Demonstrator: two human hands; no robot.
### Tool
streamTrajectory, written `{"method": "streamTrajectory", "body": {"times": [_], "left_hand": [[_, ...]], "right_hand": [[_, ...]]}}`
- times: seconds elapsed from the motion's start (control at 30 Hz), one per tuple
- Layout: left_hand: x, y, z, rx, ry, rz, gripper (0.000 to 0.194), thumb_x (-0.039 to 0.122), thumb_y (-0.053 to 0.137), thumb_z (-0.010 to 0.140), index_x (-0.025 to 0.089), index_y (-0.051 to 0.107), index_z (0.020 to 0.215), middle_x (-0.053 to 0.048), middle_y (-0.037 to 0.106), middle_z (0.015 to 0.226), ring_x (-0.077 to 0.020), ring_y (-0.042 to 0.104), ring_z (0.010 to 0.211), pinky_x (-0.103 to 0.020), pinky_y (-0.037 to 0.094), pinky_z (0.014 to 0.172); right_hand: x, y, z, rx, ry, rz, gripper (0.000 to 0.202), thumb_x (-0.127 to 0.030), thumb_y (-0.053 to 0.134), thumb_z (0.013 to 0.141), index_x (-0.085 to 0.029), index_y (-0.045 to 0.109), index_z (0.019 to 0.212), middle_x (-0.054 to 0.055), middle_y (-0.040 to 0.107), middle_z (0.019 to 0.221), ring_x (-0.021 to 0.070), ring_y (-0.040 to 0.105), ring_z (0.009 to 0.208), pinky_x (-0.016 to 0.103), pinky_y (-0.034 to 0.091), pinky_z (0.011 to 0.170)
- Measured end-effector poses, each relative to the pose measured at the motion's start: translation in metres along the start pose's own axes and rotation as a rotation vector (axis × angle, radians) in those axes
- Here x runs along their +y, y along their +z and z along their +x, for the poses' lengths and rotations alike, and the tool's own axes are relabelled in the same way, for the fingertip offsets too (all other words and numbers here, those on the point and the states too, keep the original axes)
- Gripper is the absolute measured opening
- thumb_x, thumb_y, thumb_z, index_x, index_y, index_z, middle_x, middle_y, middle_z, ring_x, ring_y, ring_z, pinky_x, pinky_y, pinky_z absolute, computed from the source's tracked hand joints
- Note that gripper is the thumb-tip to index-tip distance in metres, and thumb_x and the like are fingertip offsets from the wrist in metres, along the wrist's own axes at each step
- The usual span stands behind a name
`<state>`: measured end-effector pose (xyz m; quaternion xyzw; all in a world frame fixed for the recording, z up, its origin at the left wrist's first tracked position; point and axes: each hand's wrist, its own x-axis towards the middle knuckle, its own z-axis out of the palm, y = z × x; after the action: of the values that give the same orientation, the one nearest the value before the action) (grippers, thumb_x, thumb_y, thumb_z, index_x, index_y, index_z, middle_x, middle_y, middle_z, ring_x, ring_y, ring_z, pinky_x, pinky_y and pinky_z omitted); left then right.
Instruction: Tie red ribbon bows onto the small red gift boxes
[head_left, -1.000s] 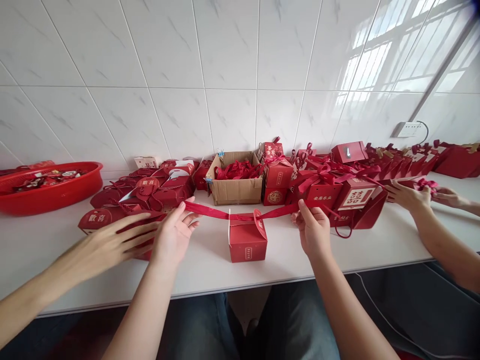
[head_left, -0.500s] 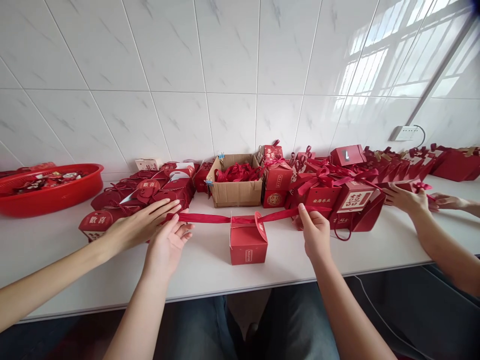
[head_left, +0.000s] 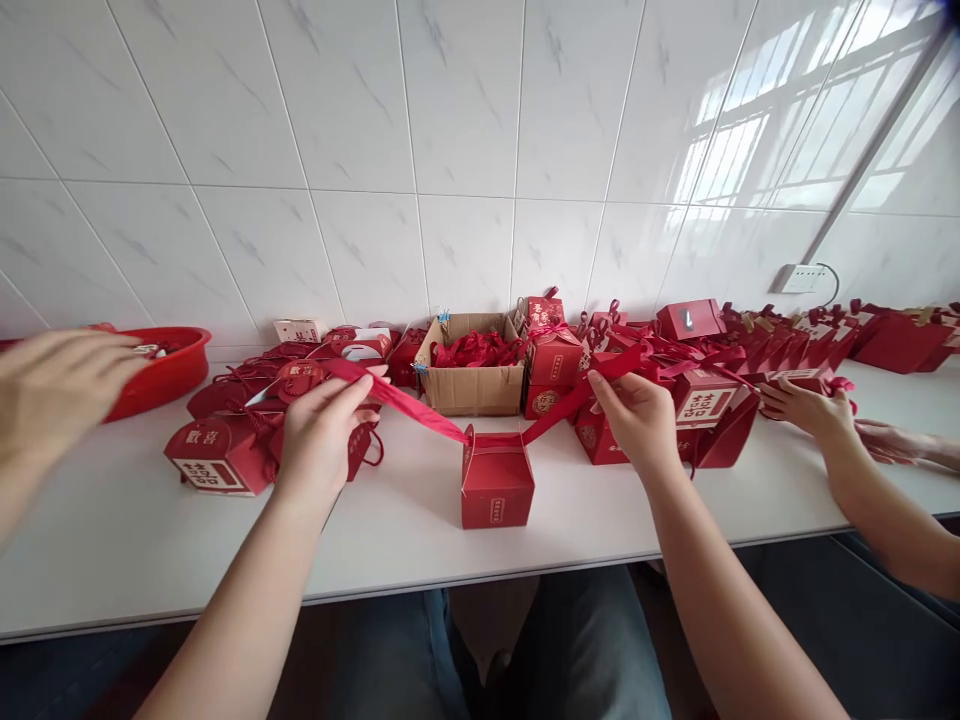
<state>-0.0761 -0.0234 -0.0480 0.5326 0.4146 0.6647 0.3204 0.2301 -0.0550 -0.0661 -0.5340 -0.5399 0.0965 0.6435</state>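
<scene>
A small red box (head_left: 497, 492) stands upright on the white table near its front edge. A red ribbon (head_left: 420, 412) runs across the top of the box and rises to both sides in a wide V. Its left end is pinched in my left hand (head_left: 324, 425), left of the box. On the right, my right hand (head_left: 637, 415) grips the other end between thumb and fingers. Both hands are raised above the level of the box top, apart from the box itself.
Behind the box is a cardboard box (head_left: 474, 388) of red ribbons. Red gift boxes (head_left: 217, 455) are piled left and right. A red basin (head_left: 169, 365) stands far left, with another person's blurred hand (head_left: 67, 385) before it. Other people's hands (head_left: 814, 405) are at the right.
Both my hands have risen, pulling the ribbon from nearly level into a V. The other person's hand on the left has moved away from the boxes toward the basin.
</scene>
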Motion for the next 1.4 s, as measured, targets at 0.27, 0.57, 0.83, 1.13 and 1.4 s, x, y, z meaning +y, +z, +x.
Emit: {"method": "streamTrajectory", "body": {"times": [0.27, 0.57, 0.83, 1.13, 1.4], "left_hand": [[0.019, 0.035, 0.01, -0.173, 0.05, 0.07, 0.03, 0.038, 0.067, 0.074, 0.016, 0.075, 0.091, -0.008, 0.073, 0.094, -0.021, 0.064, 0.09, -0.021, 0.047, 0.059], [0.02, 0.045, 0.013, -0.194, 0.09, 0.081, 0.032, 0.044, 0.065, 0.077, 0.019, 0.076, 0.095, -0.007, 0.074, 0.09, -0.0224, 0.065, 0.09, -0.025, 0.048, 0.06], [0.037, 0.068, 0.028, -0.272, 0.161, -0.02, 0.027, 0.039, 0.072, 0.073, 0.017, 0.076, 0.087, -0.007, 0.075, 0.089, -0.0243, 0.065, 0.095, -0.035, 0.048, 0.088], [0.058, 0.082, 0.038, -0.348, 0.202, -0.1, 0.029, 0.045, 0.071, 0.074, 0.018, 0.076, 0.082, -0.007, 0.073, 0.083, -0.0194, 0.065, 0.078, -0.03, 0.049, 0.069], [0.052, 0.084, 0.036, -0.363, 0.2, -0.091, 0.03, 0.045, 0.073, 0.073, 0.02, 0.076, 0.089, -0.006, 0.075, 0.093, -0.022, 0.063, 0.099, -0.034, 0.046, 0.09]], "right_hand": [[-0.022, 0.005, 0.017, -0.116, -0.077, -0.083, 0.037, -0.046, 0.061, 0.078, -0.018, 0.052, 0.056, 0.001, 0.058, 0.05, 0.0148, 0.055, 0.049, 0.023, 0.034, 0.046], [-0.035, 0.004, 0.03, -0.16, -0.115, -0.044, 0.036, -0.042, 0.063, 0.077, -0.017, 0.051, 0.055, -0.001, 0.053, 0.049, 0.0086, 0.039, 0.044, 0.023, 0.027, 0.043], [-0.048, 0.018, 0.048, -0.243, -0.114, 0.121, 0.041, -0.043, 0.065, 0.078, -0.018, 0.045, 0.053, -0.006, 0.035, 0.049, 0.0066, 0.028, 0.047, 0.024, 0.022, 0.046], [-0.048, 0.025, 0.061, -0.331, -0.111, 0.172, 0.04, -0.045, 0.065, 0.08, -0.018, 0.048, 0.056, -0.006, 0.031, 0.053, 0.0064, 0.024, 0.049, 0.025, 0.018, 0.047], [-0.052, 0.023, 0.062, -0.342, -0.1, 0.202, 0.039, -0.046, 0.066, 0.079, -0.018, 0.051, 0.057, -0.005, 0.034, 0.054, 0.0072, 0.028, 0.051, 0.025, 0.022, 0.049]]}}
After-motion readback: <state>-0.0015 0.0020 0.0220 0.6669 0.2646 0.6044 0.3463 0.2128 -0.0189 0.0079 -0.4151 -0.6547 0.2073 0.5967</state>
